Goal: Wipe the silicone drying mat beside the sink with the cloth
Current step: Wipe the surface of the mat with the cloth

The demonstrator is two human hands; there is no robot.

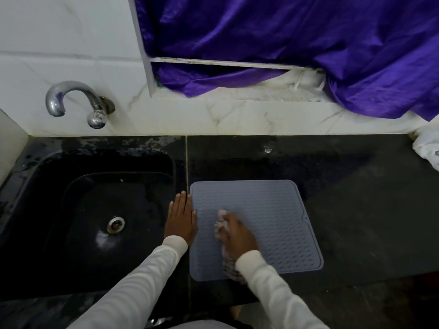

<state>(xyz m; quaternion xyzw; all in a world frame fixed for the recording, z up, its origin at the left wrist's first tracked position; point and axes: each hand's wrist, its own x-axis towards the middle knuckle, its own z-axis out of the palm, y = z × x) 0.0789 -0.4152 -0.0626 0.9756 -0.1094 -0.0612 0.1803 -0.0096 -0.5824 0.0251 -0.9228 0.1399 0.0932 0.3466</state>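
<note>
A grey ridged silicone drying mat [268, 210] lies flat on the dark counter just right of the sink. My right hand [238, 233] grips a pale, bunched cloth [222, 225] and presses it onto the mat's left-centre area; part of the cloth trails under my wrist toward the mat's front edge. My left hand [181, 218] lies flat with straight fingers on the counter strip between sink and mat, its thumb touching the mat's left edge.
A black sink [78, 210] with a metal drain [115, 224] fills the left. A chrome tap [76, 103] juts from the white tiled wall. Purple fabric [297, 36] hangs over the window ledge behind. A white item [427, 148] sits at the counter's right edge.
</note>
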